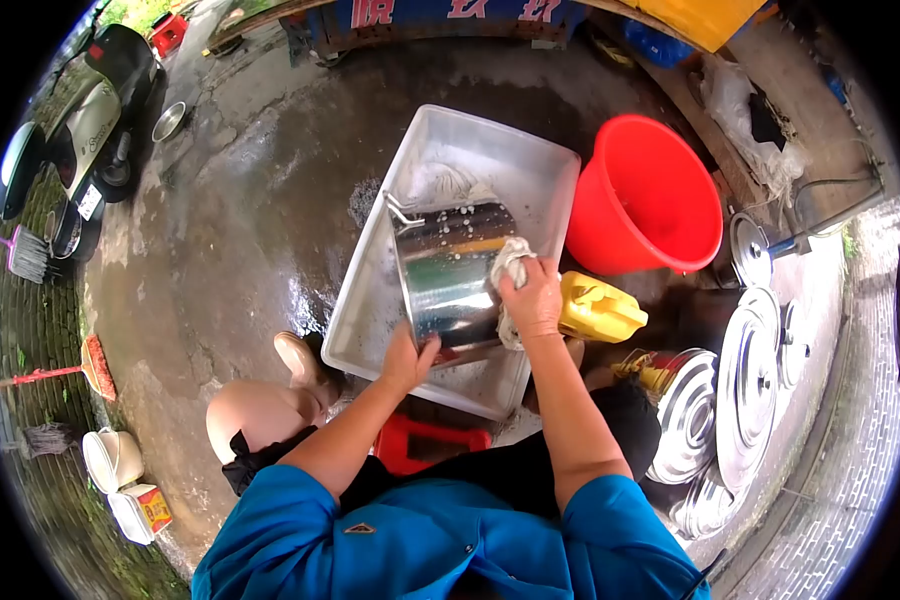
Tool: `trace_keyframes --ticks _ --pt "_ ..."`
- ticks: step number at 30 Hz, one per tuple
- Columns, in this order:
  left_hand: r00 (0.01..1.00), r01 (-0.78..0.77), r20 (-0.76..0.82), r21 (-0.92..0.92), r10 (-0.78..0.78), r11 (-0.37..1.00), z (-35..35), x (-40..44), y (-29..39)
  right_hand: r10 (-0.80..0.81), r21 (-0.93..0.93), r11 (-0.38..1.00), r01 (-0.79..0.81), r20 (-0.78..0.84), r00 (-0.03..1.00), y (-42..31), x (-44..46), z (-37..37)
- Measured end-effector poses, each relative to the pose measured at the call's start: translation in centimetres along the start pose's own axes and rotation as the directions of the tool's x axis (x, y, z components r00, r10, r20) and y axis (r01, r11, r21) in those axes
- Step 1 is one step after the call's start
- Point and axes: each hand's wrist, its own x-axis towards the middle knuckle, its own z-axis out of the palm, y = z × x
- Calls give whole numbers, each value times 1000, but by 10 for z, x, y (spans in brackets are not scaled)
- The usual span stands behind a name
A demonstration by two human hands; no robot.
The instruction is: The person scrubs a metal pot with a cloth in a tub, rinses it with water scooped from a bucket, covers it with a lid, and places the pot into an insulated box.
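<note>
A shiny steel pot [450, 275] lies on its side in a white plastic tub [370, 310], with drops or suds on its wall and a wire handle [402, 212] at its upper left. My left hand [408, 358] grips the pot's lower left rim, the fingers partly hidden behind it. My right hand [532, 298] is closed on a wet whitish cloth [511, 268], pressed against the right end of the pot. More pale cloth or suds [445, 183] lies at the far end of the tub.
A red bucket [645, 200] and a yellow jug [602, 307] stand right of the tub. Several metal lids [750, 385] lean at the right. Under me is a red stool [425, 447]. Left are a scooter [95, 130], a metal bowl [169, 122] and white buckets [115, 458]. The floor is wet.
</note>
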Motion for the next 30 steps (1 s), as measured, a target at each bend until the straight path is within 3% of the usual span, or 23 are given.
trace_keyframes --ticks 2,4,5,7,8,9,11,13,17,19,21,22,23,25,28,30 --pt "927 266 -195 -263 -322 927 -13 54 32 -78 -48 996 81 56 995 -17 -2 7" --pt "803 543 80 -506 -590 670 -18 86 -8 -196 -33 979 202 139 971 -41 -1 19" --pt "804 543 82 -506 -589 670 -20 86 -5 -267 -46 960 276 138 954 -53 -1 36" --pt "809 567 31 -307 -588 764 -25 87 9 -259 -67 953 297 334 906 -99 4 38" --pt "878 326 -125 -552 -463 768 -3 73 -10 -240 -22 962 273 414 878 -115 10 39" --pt "879 325 -123 -552 -461 768 -1 66 -6 -222 21 970 244 494 841 -123 19 40" --pt "881 406 -152 -246 -448 880 -5 51 5 -140 -89 970 226 556 819 -121 41 45" --pt "866 443 -114 -273 -486 854 -7 48 17 73 -235 968 86 594 801 -109 77 37" --pt "871 434 -84 -333 -485 837 5 43 25 126 -314 949 39 487 864 -62 114 48" --pt "923 335 -131 -194 -363 922 7 41 26 137 -304 952 29 509 849 -70 103 34" --pt "936 286 -156 -179 -315 941 9 49 21 138 -284 959 21 528 838 -84 75 36" --pt "951 233 -171 -148 -257 961 11 52 18 -39 -238 959 153 425 905 -86 50 42" --pt "950 235 -174 -153 -260 960 13 53 16 -121 -134 970 201 453 883 -96 34 41" --pt "962 178 -175 -183 -210 967 15 57 15 -119 -56 986 155 412 904 -113 28 41" --pt "948 301 -48 -173 -314 938 9 55 25 -12 -98 992 81 561 828 -116 65 45" --pt "953 293 -30 -173 -302 940 3 55 32 -50 -89 989 115 534 844 -109 62 42"
